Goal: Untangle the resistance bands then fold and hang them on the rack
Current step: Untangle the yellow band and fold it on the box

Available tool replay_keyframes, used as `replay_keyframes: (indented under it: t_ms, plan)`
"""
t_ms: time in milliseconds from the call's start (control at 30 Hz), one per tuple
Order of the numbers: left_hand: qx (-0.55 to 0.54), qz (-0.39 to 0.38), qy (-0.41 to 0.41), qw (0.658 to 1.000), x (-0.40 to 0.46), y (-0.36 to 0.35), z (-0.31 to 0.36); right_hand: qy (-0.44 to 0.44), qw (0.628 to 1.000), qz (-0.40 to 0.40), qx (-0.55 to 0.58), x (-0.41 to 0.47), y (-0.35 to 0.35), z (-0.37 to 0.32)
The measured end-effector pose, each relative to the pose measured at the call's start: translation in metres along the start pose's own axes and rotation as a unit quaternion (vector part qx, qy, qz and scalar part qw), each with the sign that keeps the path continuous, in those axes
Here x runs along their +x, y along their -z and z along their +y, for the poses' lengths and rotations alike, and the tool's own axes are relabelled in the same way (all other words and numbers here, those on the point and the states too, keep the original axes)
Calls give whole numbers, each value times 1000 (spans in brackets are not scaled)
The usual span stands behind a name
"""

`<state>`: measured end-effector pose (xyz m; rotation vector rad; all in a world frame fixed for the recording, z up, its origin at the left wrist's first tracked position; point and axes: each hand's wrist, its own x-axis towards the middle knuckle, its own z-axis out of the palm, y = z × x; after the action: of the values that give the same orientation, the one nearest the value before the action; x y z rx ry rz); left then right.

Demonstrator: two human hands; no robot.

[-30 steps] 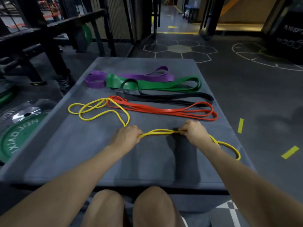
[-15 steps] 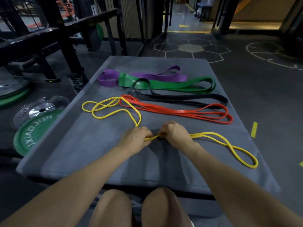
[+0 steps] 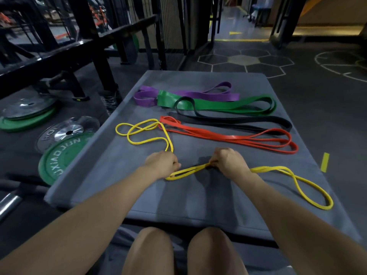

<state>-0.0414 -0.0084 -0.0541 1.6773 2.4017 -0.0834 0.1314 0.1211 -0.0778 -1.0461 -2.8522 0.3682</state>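
Both forearms reach forward over the grey padded bench [image 3: 139,195], knuckles up. The left hand [image 3: 161,164] and right hand [image 3: 228,161] each curl their grip around the thin yellow rubber resistance band [image 3: 188,171], a short doubled stretch slack between them; its loops trail toward 10 and 4 o'clock on the bench.

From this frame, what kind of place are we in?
Most likely a gym. Weight plates lie on the floor to the left, beside a black steel rack, and coloured resistance bands are laid out on a grey padded mat. Floor markings suggest a training area.
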Motion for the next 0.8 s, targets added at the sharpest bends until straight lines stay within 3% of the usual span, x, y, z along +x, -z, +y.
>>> replay_keyframes:
  t_ms: [133,300,400,500,600,700,800]
  plan:
    - [56,91,3,994,-1,-4,-7,-3,1000,-2,1,3,-1,1]
    - [90,31,105,990,-3,3,-27,-14,1000,-4,8,5,-1,0]
    - [38,37,138,989,-4,4,-44,-14,1000,-13,9,6,0,0]
    - [-51,129,156,978,4,0,-58,-13,1000,-7,14,7,-1,1]
    - [-104,191,276,936,14,-4,-67,-13,1000,-4,12,7,-2,1]
    - [-180,167,415,876,18,-9,-71,-14,1000,-6,10,7,-3,2]
    - [-253,165,488,819,18,-10,-74,-19,1000,-4,12,8,-5,4]
